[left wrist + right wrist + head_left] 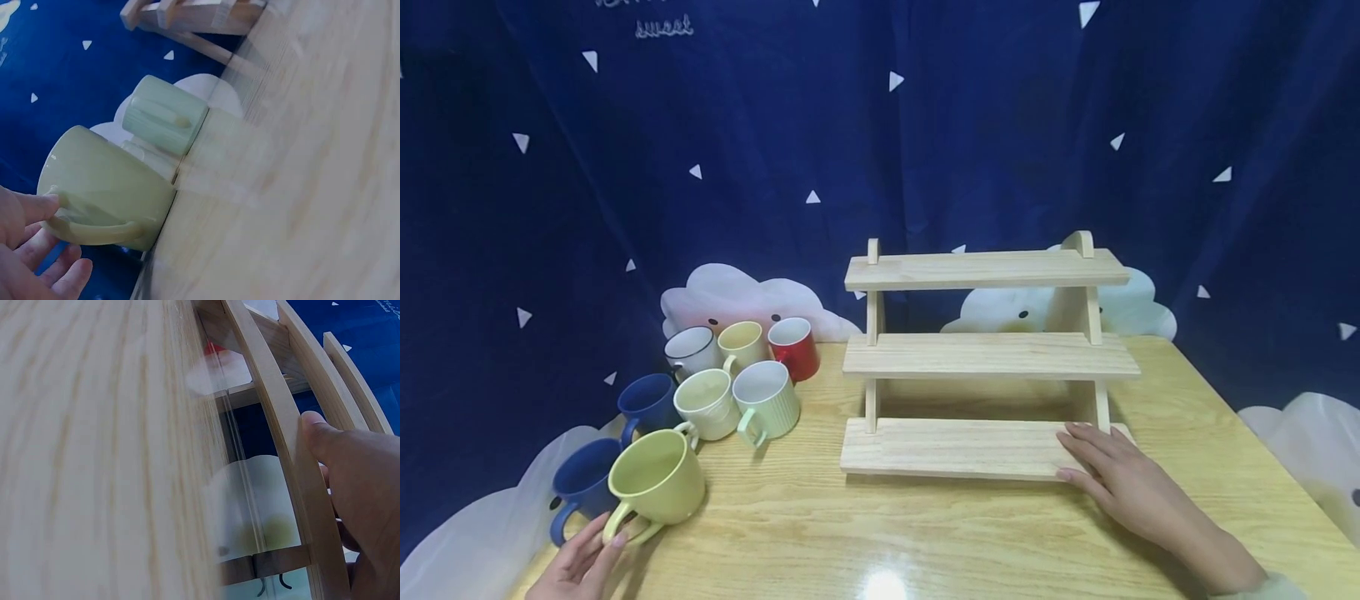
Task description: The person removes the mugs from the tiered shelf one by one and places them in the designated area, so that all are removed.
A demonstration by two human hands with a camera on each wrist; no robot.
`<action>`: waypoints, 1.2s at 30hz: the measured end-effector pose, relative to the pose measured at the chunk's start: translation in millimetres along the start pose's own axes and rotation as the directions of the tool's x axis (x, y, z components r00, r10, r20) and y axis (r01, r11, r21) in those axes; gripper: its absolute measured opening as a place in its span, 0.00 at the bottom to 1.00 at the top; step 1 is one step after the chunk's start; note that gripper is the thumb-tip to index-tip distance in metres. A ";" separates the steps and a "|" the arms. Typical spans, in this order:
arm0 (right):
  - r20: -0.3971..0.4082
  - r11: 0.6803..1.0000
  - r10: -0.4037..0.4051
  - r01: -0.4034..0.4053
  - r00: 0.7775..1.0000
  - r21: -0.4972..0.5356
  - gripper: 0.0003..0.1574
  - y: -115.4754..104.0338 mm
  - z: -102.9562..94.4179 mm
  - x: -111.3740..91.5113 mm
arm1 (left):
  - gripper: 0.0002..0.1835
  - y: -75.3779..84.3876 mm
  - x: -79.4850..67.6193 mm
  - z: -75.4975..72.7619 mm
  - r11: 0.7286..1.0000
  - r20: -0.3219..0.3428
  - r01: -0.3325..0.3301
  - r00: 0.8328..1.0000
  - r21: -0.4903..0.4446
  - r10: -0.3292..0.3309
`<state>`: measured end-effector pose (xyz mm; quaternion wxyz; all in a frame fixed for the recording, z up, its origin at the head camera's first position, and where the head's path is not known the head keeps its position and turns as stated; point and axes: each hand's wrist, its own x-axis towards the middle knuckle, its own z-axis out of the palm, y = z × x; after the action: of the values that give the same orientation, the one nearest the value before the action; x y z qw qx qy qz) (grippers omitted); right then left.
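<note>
At the lower left, my left hand (578, 560) pinches the handle of a yellow-green mug (673, 487) between thumb and fingers. In the left wrist view the mug (106, 181) has its base right at the tabletop, its handle toward the hand. A dark blue mug (587, 475) is just behind it. My right hand (1131, 483) rests on the right end of the lowest board of a three-tier wooden display shelf (955, 446), fingers laid over the top. The right wrist view shows the thumb (315, 428) against the board's front edge.
Several other mugs stand grouped at the back left, among them a ribbed mint mug (775, 408), a cream mug (715, 408) and a red mug (801, 354). All stand on a wooden table (775, 542). A blue curtain (985, 125) hangs behind.
</note>
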<state>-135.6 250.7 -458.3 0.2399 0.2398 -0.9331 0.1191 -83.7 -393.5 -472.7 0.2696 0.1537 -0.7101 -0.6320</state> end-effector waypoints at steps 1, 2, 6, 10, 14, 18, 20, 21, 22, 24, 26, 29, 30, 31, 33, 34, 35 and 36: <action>0.000 1.000 -0.001 0.001 1.000 0.000 0.32 0.3 -0.1 0.2 | 0.22 1.4 0.5 0.1 1.000 -0.017 0.005 1.000 0.021 -0.005; -0.001 1.000 -0.001 0.001 1.000 0.000 0.32 0.6 -0.2 0.4 | 0.22 2.2 0.7 -0.7 0.999 -0.010 -0.007 1.000 0.050 0.008; 0.001 1.000 0.011 -0.011 1.000 -0.007 0.31 -0.9 -1.5 1.5 | 0.20 6.5 2.6 -3.3 0.975 0.033 -0.067 0.998 0.211 0.061; 0.008 1.000 0.016 -0.016 1.000 -0.010 0.31 -1.2 -0.4 1.5 | 0.12 11.2 6.6 -4.0 0.935 0.080 -0.167 0.986 0.312 0.149; 0.015 1.000 0.009 -0.008 1.000 -0.008 0.32 0.5 0.5 2.0 | 0.12 16.0 9.6 -7.3 0.924 0.131 -0.217 0.974 0.315 0.184; 0.026 1.000 0.000 0.000 1.000 -0.005 0.33 1.8 -0.3 3.3 | 0.18 25.0 10.2 -8.5 0.939 0.083 -0.163 0.986 0.304 0.144; 0.033 1.000 -0.001 0.001 0.999 -0.005 0.33 1.9 -1.3 3.6 | 0.14 31.8 10.5 -6.4 0.937 0.043 -0.143 0.990 0.318 0.137; 0.037 1.000 0.003 -0.003 0.999 -0.003 0.33 1.4 -2.4 4.0 | 0.12 35.4 10.7 -5.4 0.931 0.034 -0.133 0.991 0.340 0.129; 0.043 1.000 0.005 -0.005 0.999 -0.003 0.33 1.2 -3.2 4.3 | 0.12 39.3 11.1 -4.9 0.917 0.034 -0.117 0.993 0.381 0.112; 0.051 1.000 0.009 -0.009 0.999 -0.006 0.32 0.8 -5.0 4.9 | 0.19 46.9 12.0 -2.4 0.893 0.042 -0.104 0.995 0.438 0.095; 0.057 1.000 0.007 -0.006 0.998 -0.013 0.32 1.1 -6.3 5.7 | 0.23 53.4 12.9 -0.2 0.865 0.081 -0.128 0.992 0.485 0.101; 0.062 1.000 -0.005 0.006 0.998 -0.018 0.32 2.7 -8.1 7.1 | 0.23 62.7 13.5 5.6 0.791 0.165 -0.241 0.970 0.563 0.178; 0.060 1.000 -0.013 0.015 0.998 -0.021 0.31 3.3 -9.0 7.5 | 0.22 65.9 13.2 8.6 0.767 0.195 -0.294 0.956 0.571 0.221; 0.062 1.000 -0.021 0.022 0.998 -0.022 0.31 3.7 -10.2 7.9 | 0.22 69.2 12.8 11.6 0.740 0.219 -0.333 0.943 0.584 0.252; 0.061 0.999 -0.039 0.041 0.997 -0.023 0.31 4.6 -13.0 8.7 | 0.21 76.4 11.6 19.1 0.683 0.269 -0.403 0.915 0.610 0.300; 0.058 0.998 -0.052 0.054 0.997 -0.027 0.31 5.2 -14.6 9.3 | 0.21 79.8 10.9 23.2 0.661 0.294 -0.432 0.902 0.613 0.316; 0.055 0.997 -0.064 0.066 0.996 -0.031 0.30 5.7 -16.3 9.8 | 0.21 83.1 10.7 27.5 0.644 0.323 -0.466 0.885 0.607 0.336; 0.052 0.996 -0.077 0.078 0.996 -0.035 0.30 6.3 -18.1 10.3 | 0.21 85.5 10.4 32.4 0.635 0.345 -0.493 0.870 0.595 0.353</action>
<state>-139.6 258.1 -438.2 0.2253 0.2743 -0.9309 0.0861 -100.3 -359.8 -388.7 0.2662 0.0048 -0.9264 -0.2663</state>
